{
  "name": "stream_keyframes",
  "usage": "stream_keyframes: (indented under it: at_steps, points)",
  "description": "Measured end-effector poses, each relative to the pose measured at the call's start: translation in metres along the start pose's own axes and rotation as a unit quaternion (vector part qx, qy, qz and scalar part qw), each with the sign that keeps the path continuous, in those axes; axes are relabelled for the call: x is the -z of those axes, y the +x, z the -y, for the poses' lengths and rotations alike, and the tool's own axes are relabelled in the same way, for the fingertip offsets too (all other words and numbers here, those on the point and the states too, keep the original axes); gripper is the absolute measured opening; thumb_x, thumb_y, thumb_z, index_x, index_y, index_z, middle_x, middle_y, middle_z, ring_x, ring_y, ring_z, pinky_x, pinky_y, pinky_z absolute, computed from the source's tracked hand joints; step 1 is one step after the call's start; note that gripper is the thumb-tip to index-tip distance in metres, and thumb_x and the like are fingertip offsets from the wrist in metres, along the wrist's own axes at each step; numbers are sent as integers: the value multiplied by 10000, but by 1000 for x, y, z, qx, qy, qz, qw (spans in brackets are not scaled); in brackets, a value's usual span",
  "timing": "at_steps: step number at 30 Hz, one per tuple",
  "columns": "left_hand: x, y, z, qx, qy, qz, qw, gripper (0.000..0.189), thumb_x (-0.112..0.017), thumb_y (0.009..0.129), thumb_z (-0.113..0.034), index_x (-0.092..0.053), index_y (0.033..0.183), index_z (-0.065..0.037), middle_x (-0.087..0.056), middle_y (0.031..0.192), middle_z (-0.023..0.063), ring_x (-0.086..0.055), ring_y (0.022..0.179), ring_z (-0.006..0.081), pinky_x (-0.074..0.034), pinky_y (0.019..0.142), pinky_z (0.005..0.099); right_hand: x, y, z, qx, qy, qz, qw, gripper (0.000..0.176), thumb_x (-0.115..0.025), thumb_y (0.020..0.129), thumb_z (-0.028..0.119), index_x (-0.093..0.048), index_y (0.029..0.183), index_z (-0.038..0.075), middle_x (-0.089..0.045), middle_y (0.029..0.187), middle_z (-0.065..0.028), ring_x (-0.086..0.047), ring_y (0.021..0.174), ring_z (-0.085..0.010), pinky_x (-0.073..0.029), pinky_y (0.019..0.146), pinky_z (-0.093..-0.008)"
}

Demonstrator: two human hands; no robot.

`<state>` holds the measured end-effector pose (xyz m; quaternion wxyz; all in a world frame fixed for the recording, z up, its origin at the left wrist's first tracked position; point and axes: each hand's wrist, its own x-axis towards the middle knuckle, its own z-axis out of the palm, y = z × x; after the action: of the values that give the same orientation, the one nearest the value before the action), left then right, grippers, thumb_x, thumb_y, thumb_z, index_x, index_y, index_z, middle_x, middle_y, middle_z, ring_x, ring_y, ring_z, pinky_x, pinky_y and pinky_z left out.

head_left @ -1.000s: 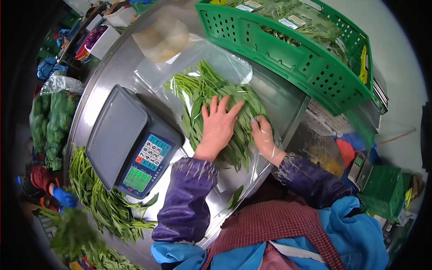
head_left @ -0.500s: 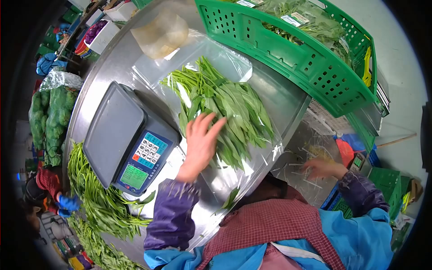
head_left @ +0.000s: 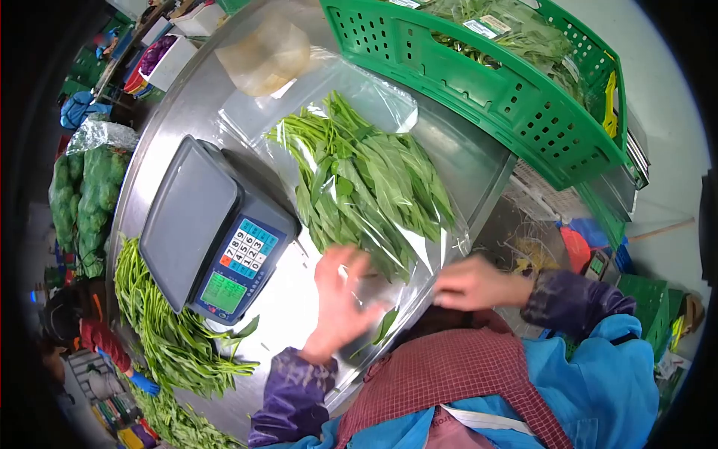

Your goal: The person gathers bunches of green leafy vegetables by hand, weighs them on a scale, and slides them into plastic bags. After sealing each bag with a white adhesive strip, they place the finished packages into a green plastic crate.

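A clear plastic bag [head_left: 415, 251] holding leafy greens [head_left: 374, 176] lies on the metal table. Just below the lower end of the greens is my left hand [head_left: 340, 303], its fingers apart and nothing in them. My right hand [head_left: 471, 284] is at the table's edge by the bag's lower right corner; its fingers are bent and blurred, and whether they hold anything is unclear. To the left of the bag stands a scale [head_left: 239, 247] with a bare grey pan [head_left: 191, 217] and a lit green display.
Loose greens [head_left: 168, 329] lie left of the scale. A green crate [head_left: 479, 82] with bagged greens stands at the upper right. Beyond the table at lower left, a person's blue-gloved hand [head_left: 144, 383] touches more greens. Net bags of vegetables [head_left: 97, 194] are at far left.
My left hand has moved down off the bagged greens. My right hand has come left to the table's edge. The other person's gloved hand has shifted lower, onto the greens.
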<state>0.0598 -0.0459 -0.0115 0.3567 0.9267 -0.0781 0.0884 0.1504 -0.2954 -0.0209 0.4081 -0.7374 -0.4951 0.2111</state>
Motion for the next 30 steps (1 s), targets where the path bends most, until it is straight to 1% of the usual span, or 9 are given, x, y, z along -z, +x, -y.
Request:
stream_keyframes:
  at_steps: [2,7,8,12,13,15,19,26,30]
  points:
    - [-17,-8,-23,-38,121,126,984,663,-684,645,-220,-428,1245,-98,-345,1295,128,-287,1223,379,-192,1004,533,-40,-15,-10,-42,65,75,994,197,-596,790,171,-584,961,74,-587,812,-108,-595,770,-304,-488,642,-388]
    - [-22,3,-7,-25,194,-55,979,416,-592,663,-27,-568,1069,-116,-506,825,17,-521,866,181,-262,947,540,-61,7,-14,-105,-63,-96,988,366,-539,801,74,-461,1157,36,-477,1122,-141,-559,908,-325,-476,721,-394]
    - [-16,9,-13,-5,151,-89,984,344,-611,647,59,-597,958,-88,-535,799,33,-541,792,196,-300,951,438,-59,14,-14,-106,-62,-98,988,366,-539,801,74,-461,1157,36,-477,1122,-141,-559,908,-325,-476,721,-394]
    - [-2,17,-24,14,41,-97,994,292,-608,671,73,-595,933,-56,-560,814,61,-544,810,222,-367,881,406,-46,31,-11,-72,-48,-188,978,375,-519,821,59,-424,1182,30,-493,1000,-122,-578,787,-261,-477,586,-337]
    - [-1,17,-24,6,31,-88,996,282,-609,676,75,-593,930,-47,-568,817,72,-546,812,234,-388,853,392,-44,33,-9,-199,213,-212,933,342,-520,837,75,-429,1164,33,-489,880,-84,-544,685,-198,-428,512,-294]
    - [-5,15,-19,18,11,-83,996,284,-617,672,55,-595,936,-48,-562,825,74,-541,821,246,-386,845,388,-36,36,-28,-326,656,-219,645,267,-529,874,125,-440,1114,48,-406,616,24,-372,490,-51,-263,400,-190]
    - [-4,17,-11,55,-24,-93,994,267,-622,678,30,-597,934,-39,-569,829,86,-536,833,265,-393,806,366,-15,58,-13,-340,480,-314,746,306,-577,845,136,-462,1121,69,-426,610,18,-361,488,-59,-268,411,-201]
    - [-4,21,-10,51,-32,-85,995,227,-606,696,31,-598,915,-29,-572,826,95,-537,825,274,-397,793,361,-18,83,-50,-365,270,-389,802,366,-609,814,146,-476,1146,71,-510,700,-25,-461,624,-93,-375,546,-260]
    - [-2,21,-8,57,-35,-74,995,198,-596,709,29,-598,900,-25,-576,834,98,-538,825,275,-398,794,361,-26,99,-83,-358,260,-453,774,334,-614,808,158,-505,1109,61,-510,683,-27,-461,622,-99,-375,554,-267]
